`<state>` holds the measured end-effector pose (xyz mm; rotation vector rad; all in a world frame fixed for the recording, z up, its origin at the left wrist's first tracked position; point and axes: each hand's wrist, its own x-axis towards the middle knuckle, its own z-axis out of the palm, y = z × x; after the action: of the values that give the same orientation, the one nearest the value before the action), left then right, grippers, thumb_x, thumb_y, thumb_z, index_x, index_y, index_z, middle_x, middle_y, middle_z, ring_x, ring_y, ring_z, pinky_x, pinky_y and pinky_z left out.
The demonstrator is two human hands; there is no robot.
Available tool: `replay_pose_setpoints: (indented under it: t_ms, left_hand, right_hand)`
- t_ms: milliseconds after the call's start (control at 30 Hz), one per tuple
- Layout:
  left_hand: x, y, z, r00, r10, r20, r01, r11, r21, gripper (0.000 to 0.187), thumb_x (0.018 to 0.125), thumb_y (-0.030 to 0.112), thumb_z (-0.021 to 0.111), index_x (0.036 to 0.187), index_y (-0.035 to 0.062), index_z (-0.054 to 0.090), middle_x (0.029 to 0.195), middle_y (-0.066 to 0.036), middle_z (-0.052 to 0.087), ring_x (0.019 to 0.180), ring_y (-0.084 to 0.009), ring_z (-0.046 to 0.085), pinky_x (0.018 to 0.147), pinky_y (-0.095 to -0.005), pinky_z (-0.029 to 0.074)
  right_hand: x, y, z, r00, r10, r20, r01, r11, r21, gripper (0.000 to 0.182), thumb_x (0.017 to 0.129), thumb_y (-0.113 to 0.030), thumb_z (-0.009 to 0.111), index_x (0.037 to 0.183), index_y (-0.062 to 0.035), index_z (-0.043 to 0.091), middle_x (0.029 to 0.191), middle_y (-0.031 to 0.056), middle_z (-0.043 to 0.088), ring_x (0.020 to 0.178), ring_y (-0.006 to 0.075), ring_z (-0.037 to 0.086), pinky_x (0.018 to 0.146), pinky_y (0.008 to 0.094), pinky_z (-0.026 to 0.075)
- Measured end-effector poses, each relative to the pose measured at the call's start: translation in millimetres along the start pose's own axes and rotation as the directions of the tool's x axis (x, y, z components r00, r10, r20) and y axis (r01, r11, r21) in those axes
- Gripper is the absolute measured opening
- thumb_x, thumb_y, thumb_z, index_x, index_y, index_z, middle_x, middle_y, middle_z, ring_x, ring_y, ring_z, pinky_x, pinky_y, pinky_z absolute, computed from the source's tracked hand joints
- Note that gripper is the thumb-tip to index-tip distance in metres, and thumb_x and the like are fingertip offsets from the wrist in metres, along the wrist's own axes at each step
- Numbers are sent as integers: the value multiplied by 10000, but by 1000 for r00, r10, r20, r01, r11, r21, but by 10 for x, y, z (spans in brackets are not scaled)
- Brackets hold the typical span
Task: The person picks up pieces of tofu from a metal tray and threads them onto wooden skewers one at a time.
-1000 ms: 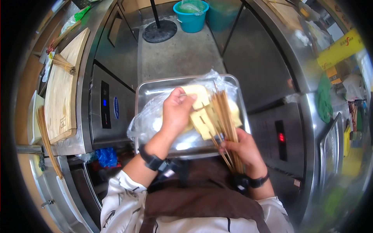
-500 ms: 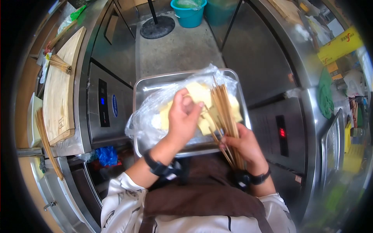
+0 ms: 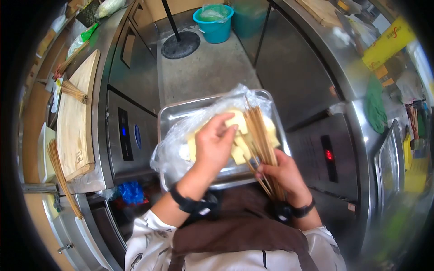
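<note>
My right hand (image 3: 285,174) is wrapped round a bundle of thin bamboo skewers (image 3: 262,135), their tips pointing away from me. A few skewers stand apart from the bundle on its left, angled toward the pale yellow slice (image 3: 236,121). That soft, flat slice is pinched between the thumb and fingers of my left hand (image 3: 215,142), close beside the skewer tips. Beneath both hands, more yellow slices (image 3: 238,155) lie on a clear plastic bag (image 3: 178,140) in a steel tray (image 3: 279,119). My left hand hides part of the pile.
Steel cabinets flank me, the right one with a red display (image 3: 328,154). On the left counter lie a wooden board (image 3: 74,122), a short skewer bundle (image 3: 74,91) and longer skewers (image 3: 63,176). A teal bucket (image 3: 214,29) and a round black stand base (image 3: 181,45) stand on the floor ahead.
My left hand has turned and its fingers now reach further over the yellow slice, covering more of it. The right hand keeps its grip on the skewers. The whole view has shifted slightly.
</note>
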<state>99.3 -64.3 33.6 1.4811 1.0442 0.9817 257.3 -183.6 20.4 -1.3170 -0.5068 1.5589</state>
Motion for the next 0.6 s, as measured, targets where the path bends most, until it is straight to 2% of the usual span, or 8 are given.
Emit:
replay_pose_setpoints:
  t_ms: [33,133,600]
  left_hand:
    - [-9,7,26,998,-50,-24,48,995,-84,279,833,-34,622,1107,-31,575,978,-109,642,881,-124,625,763,-231,499]
    - [-32,36,77,993,-98,-65,85,979,-187,249,826,-41,628,1071,-43,578,960,-92,640,866,-115,622,746,-218,496]
    - [-88,27,133,992,-122,-27,114,972,-204,258,822,-51,628,1071,-58,561,963,-102,637,836,-113,613,726,-224,506]
  right_hand:
    - [-8,-2,-2,1000,-10,2,10,1000,5,263,806,61,624,1051,44,531,860,73,613,707,142,607,644,260,502]
    - [-24,8,-20,999,-36,21,35,999,27,266,810,57,626,1059,46,531,865,74,616,710,142,608,648,261,503]
    - [-59,32,-52,997,-68,31,66,996,67,245,814,70,604,1048,42,536,849,71,610,705,140,604,644,265,501]
